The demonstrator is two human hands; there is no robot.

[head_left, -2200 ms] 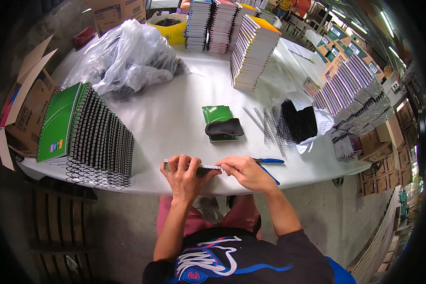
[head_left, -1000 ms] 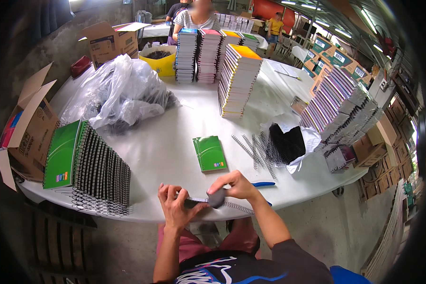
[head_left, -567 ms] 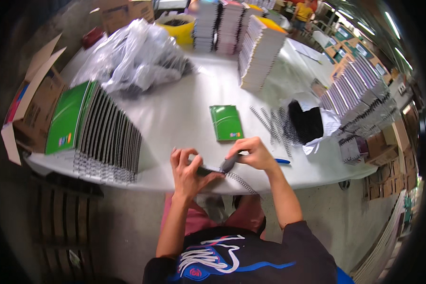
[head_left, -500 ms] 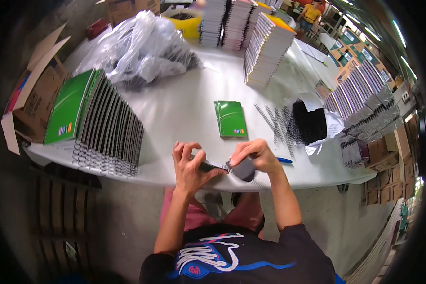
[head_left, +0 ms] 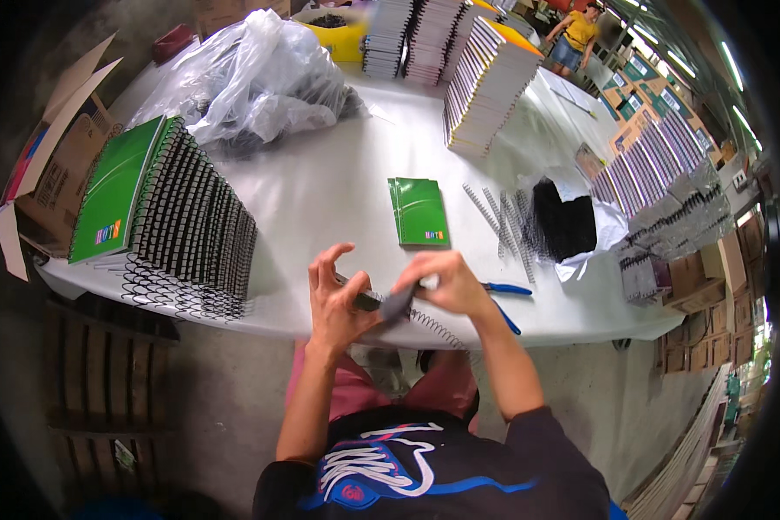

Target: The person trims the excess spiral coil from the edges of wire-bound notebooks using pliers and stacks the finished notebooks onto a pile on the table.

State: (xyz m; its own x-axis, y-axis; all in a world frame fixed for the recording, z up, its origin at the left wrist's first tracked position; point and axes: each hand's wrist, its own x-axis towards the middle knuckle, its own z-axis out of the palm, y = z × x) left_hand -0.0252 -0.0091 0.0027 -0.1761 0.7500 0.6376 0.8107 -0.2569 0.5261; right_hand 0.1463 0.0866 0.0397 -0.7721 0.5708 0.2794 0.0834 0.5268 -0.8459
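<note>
Black T-shirt [head_left: 468, 455], as I see it over remote feed; short sleeves [head_left: 533, 423] ending near elbows. Chest print [head_left: 368, 468]: bold white script-like shapes over blue, thin reddish edging, curling white stroke on right side. Below, round red emblem [head_left: 353, 492]; blue band [head_left: 485, 487] tapering rightward. Muted pink legwear [head_left: 347, 386]: shorts or trousers, I cannot tell. Forearms [head_left: 308, 403] bare; left hand [head_left: 331, 302] and right hand [head_left: 449, 284] likewise.

Piece I pinch [head_left: 398, 304]: dark grey
My coil [head_left: 438, 328]: dark grey
Small notebooks [head_left: 422, 212]: green, pale curved streaks
My pliers [head_left: 508, 289]: blue handles
My tablecloth [head_left: 321, 199]: white
Stack on my left [head_left: 160, 204]: green cover, black coils
My shirt [head_left: 446, 472]: black with white, blue, red graphics
My legwear [head_left: 345, 387]: pink
</note>
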